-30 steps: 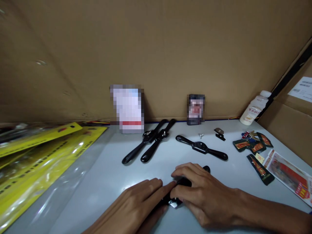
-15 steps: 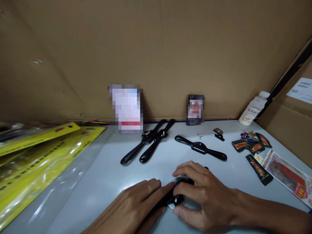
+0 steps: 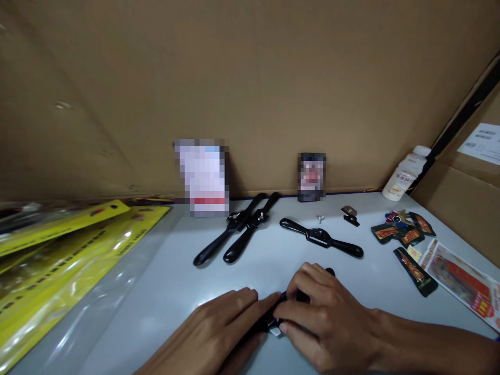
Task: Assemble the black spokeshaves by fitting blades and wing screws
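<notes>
A black spokeshave [image 3: 266, 319] lies at the near middle of the table, mostly covered by my hands. My left hand [image 3: 214, 325] is closed over its left handle, fingers stretched along it toward the body. My right hand [image 3: 332, 317] pinches at the middle of the body, thumb and fingertips close together; whether a small screw is between them is hidden. A pale blade edge [image 3: 275, 330] shows below the fingertips. Beyond my hands lies another spokeshave body [image 3: 318, 237], with a wing screw [image 3: 320, 219] and a loose blade with a black cap [image 3: 350, 216] behind it.
Two assembled spokeshaves [image 3: 250, 224] lie side by side left of centre. Yellow cards in clear plastic packaging [image 3: 78, 260] cover the left. On the right are a white bottle [image 3: 406, 174], small snack packets [image 3: 416, 271] and a printed bag [image 3: 464, 286]. Cardboard [image 3: 250, 78] walls the back.
My right hand's fingers have drawn in from a wider spread to a tight pinch over the spokeshave's body. My left hand stays nearly still.
</notes>
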Action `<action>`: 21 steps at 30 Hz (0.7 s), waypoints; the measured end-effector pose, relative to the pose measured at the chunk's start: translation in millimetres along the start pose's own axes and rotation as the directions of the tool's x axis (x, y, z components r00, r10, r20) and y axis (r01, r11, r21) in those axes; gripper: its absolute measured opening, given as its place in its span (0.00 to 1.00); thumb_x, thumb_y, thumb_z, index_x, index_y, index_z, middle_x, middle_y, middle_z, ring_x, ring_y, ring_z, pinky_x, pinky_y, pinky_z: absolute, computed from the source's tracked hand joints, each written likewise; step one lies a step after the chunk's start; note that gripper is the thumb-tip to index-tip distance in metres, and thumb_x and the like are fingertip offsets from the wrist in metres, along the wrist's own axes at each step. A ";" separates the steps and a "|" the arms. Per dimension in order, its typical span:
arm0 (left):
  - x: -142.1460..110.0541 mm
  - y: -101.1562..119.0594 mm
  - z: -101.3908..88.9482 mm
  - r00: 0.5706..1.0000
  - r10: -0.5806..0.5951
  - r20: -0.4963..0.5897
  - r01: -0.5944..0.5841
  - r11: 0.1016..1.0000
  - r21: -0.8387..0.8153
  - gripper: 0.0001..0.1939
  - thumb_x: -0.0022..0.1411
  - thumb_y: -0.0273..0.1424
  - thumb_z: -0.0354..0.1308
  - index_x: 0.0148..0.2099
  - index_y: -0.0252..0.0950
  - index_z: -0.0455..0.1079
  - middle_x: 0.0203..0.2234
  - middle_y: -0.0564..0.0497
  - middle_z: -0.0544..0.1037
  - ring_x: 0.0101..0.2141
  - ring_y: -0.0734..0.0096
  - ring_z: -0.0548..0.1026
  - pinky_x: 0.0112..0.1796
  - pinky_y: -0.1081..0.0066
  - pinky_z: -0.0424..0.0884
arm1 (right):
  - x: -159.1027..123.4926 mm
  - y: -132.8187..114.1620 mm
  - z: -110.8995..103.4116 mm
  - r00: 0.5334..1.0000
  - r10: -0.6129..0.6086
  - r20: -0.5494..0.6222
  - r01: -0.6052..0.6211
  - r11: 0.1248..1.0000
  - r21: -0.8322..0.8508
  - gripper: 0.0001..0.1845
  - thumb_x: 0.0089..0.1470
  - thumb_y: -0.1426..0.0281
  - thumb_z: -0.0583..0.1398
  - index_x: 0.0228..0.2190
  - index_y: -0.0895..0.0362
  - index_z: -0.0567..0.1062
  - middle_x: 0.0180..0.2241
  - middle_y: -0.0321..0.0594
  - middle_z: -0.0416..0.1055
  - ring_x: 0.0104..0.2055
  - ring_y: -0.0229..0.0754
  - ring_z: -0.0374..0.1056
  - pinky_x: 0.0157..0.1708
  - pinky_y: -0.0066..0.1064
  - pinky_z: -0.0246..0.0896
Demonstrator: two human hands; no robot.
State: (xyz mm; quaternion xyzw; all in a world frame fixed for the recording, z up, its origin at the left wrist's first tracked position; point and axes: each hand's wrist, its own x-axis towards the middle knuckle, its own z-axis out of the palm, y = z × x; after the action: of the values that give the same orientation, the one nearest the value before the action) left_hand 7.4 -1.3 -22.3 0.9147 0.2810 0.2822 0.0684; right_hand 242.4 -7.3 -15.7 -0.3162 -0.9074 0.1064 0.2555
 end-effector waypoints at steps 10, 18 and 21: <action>-8.0 -6.6 1.7 0.988 -0.046 0.149 0.056 0.996 -0.065 0.28 0.71 0.23 0.51 0.70 0.44 0.61 0.40 0.49 0.82 0.35 0.65 0.82 0.35 0.70 0.82 | 0.8 2.0 0.9 0.991 -0.116 -0.065 0.117 0.993 0.006 0.09 0.65 0.73 0.59 0.33 0.60 0.77 0.38 0.44 0.74 0.43 0.44 0.65 0.42 0.37 0.63; -9.8 -6.7 4.0 0.992 -0.028 0.122 0.033 0.999 -0.042 0.26 0.71 0.23 0.49 0.67 0.43 0.64 0.38 0.50 0.81 0.35 0.66 0.82 0.34 0.68 0.82 | 0.9 1.9 1.1 0.985 -0.163 -0.062 0.164 0.986 0.027 0.15 0.58 0.81 0.56 0.45 0.63 0.76 0.37 0.45 0.76 0.42 0.46 0.65 0.41 0.36 0.66; -9.3 -6.7 5.3 0.994 -0.033 0.100 0.038 0.998 -0.050 0.25 0.71 0.23 0.48 0.67 0.43 0.64 0.38 0.50 0.82 0.34 0.66 0.82 0.34 0.69 0.82 | 0.9 2.1 1.9 0.988 -0.150 -0.035 0.151 0.988 0.033 0.13 0.60 0.79 0.56 0.43 0.63 0.77 0.36 0.46 0.75 0.41 0.46 0.65 0.43 0.36 0.68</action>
State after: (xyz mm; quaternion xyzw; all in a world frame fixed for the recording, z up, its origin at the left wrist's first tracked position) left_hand 0.8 -0.7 -33.1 0.9203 0.2860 0.2426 0.1108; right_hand 241.8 -5.2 -17.7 -0.2439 -0.9224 0.0978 0.2830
